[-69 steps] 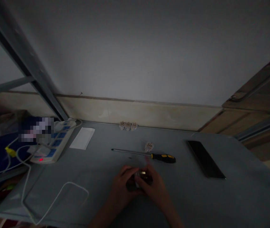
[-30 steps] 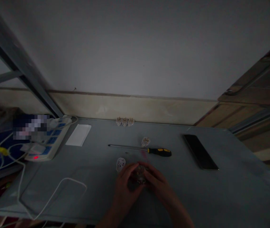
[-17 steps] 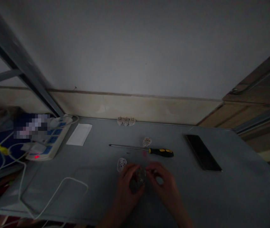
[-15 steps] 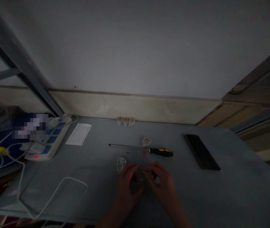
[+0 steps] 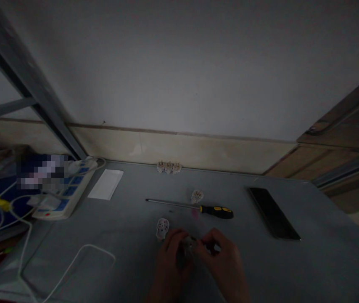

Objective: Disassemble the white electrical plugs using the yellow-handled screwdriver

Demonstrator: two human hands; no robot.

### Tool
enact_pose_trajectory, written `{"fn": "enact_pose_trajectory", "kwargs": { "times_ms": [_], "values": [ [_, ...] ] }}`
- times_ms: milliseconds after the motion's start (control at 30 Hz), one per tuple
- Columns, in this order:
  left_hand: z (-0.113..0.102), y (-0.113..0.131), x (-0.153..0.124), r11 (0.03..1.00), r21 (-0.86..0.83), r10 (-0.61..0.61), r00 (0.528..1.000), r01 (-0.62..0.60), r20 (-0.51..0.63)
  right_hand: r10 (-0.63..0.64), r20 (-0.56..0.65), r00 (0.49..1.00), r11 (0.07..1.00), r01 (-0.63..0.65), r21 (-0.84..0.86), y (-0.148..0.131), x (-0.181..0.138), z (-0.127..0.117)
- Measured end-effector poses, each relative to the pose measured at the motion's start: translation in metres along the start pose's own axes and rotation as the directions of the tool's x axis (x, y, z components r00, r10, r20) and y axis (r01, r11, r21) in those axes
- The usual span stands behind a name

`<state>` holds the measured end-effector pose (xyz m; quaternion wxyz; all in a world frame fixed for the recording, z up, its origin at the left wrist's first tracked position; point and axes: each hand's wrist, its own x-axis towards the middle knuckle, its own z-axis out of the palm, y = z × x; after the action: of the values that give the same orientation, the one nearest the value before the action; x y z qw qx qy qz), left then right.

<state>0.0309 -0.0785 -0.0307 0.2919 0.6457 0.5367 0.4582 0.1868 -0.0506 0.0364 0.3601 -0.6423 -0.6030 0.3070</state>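
Observation:
Both hands meet low at the middle of the grey table [image 5: 261, 269]. My left hand [image 5: 170, 263] is curled round a small dark part [image 5: 187, 245], most of it hidden by fingers. My right hand [image 5: 225, 263] pinches at the same part from the right. Just left of my left fingertips lies a small white plate with holes [image 5: 162, 227]. A screwdriver with a black and yellow handle [image 5: 198, 207] lies beyond the hands, its shaft pointing left. A small pale part [image 5: 197, 195] sits just behind it.
A row of small pale parts [image 5: 169, 167] rests by the wall. A dark phone [image 5: 274, 212] lies at the right. At the left are a white slip [image 5: 106, 184], a blue and white power strip [image 5: 66, 193] and a white cable loop [image 5: 81, 252]. The light is very dim.
The white plate with holes now lies on the table left of the hands; 2.3 s ago it was not there. My right hand has shifted from cupping the part to pinching at it.

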Motion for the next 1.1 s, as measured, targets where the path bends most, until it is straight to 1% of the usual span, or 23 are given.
{"fn": "enact_pose_trajectory", "kwargs": {
  "times_ms": [33,67,133,233,333,433,533,600,667,767,867,933,1033,1100],
  "values": [
    [0.001,-0.001,0.000,1.000,-0.007,-0.016,1.000,0.016,0.002,0.000,-0.007,1.000,1.000,0.000,0.006,0.001,0.002,-0.003],
    [0.000,0.000,0.000,1.000,-0.016,-0.025,0.999,0.026,0.028,0.000,-0.015,1.000,1.000,0.000,0.012,0.001,0.006,-0.005],
    [-0.001,0.004,0.001,0.999,-0.030,-0.035,0.994,0.039,0.106,-0.002,-0.028,1.000,1.000,0.002,0.018,0.004,0.017,-0.005],
    [-0.005,0.016,0.004,0.997,-0.033,-0.067,0.981,0.074,0.182,-0.009,-0.011,1.000,1.000,0.009,0.016,0.010,0.039,0.010],
    [-0.008,0.026,0.008,0.997,-0.041,-0.063,0.976,0.073,0.209,-0.004,0.008,1.000,1.000,0.004,-0.005,0.017,0.053,0.028],
    [-0.010,0.027,0.010,0.998,-0.036,-0.035,0.984,0.042,0.173,-0.025,0.020,0.999,1.000,0.025,-0.017,0.022,0.052,0.034],
    [-0.011,0.021,0.009,0.999,-0.015,-0.028,0.989,0.030,0.142,-0.058,0.055,0.997,0.998,0.058,0.007,0.025,0.040,0.022],
    [-0.011,0.017,0.007,1.000,-0.011,-0.017,0.990,0.019,0.137,-0.083,0.112,0.990,0.996,0.080,0.032,0.024,0.030,0.009],
    [-0.011,0.013,0.005,1.000,-0.010,-0.008,0.992,0.009,0.125,-0.130,0.203,0.971,0.991,0.121,0.054,0.020,0.020,-0.003],
    [-0.009,0.009,0.003,1.000,0.007,0.028,0.995,-0.029,0.099,-0.198,0.296,0.934,0.980,0.191,0.054,0.014,0.010,-0.012],
    [-0.008,0.006,0.001,0.992,0.047,0.116,0.992,-0.118,0.056,-0.227,0.301,0.926,0.973,0.231,0.023,0.011,0.007,-0.009],
    [-0.007,0.005,-0.002,0.985,0.074,0.154,0.988,-0.156,0.032,-0.244,0.294,0.924,0.968,0.252,0.011,0.012,0.007,-0.004],
    [-0.006,0.004,-0.004,0.980,0.099,0.173,0.985,-0.174,0.019,-0.276,0.284,0.918,0.958,0.286,0.008,0.015,0.008,-0.002],
    [-0.006,0.004,-0.004,0.979,0.115,0.167,0.986,-0.166,0.006,-0.290,0.270,0.918,0.954,0.299,0.010,0.015,0.009,-0.006]
  ]
}}
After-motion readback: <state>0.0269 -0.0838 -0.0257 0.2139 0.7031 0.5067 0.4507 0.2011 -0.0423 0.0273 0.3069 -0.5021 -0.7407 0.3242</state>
